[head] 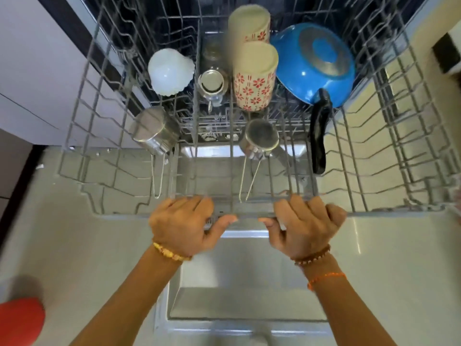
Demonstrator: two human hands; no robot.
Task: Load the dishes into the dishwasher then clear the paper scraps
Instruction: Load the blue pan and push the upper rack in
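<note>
A grey wire dishwasher rack (99, 186) is pulled out over the open door (239, 290). My left hand (184, 223) and my right hand (304, 223) both grip the rack's front rail, fingers curled over it. Upside down in the rack stand two cream cups with red flowers (254, 76), a white bowl (171, 71), a blue pan with a black handle (314, 63), a small glass jar (212, 86) and two steel pots with wire handles (154, 131) (260, 139). No paper scraps are in sight.
White cabinet fronts (37, 83) run along the left. Pale floor tiles (404, 270) lie to both sides of the door. A red object (20, 320) sits at the bottom left corner. A dark item (446, 53) shows at the right edge.
</note>
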